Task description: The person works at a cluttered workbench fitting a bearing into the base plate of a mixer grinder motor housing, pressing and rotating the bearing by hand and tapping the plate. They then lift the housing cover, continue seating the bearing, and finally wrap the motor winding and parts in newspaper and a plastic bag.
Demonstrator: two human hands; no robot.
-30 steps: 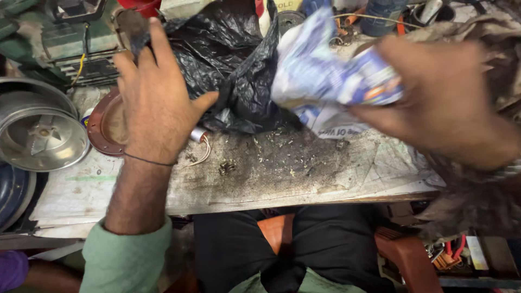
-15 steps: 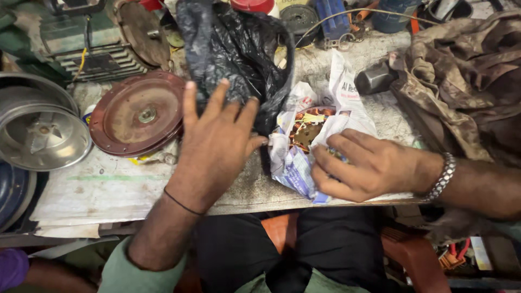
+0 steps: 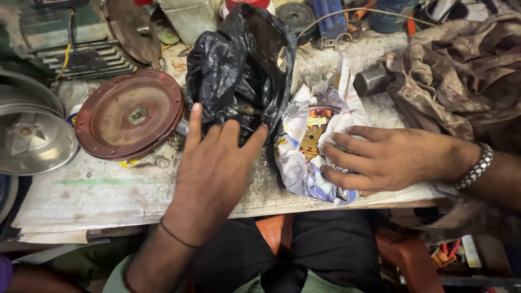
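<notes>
Left hand (image 3: 214, 163) spread flat against black plastic bag (image 3: 239, 70), right hand (image 3: 380, 160) loosely open on crumpled paper wrap (image 3: 304, 163)

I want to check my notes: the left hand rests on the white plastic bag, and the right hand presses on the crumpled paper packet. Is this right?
Not quite: the plastic bag under the fingertips of the left hand is black, not white, as the head view shows. The right hand does press on the crumpled paper packet.
</notes>
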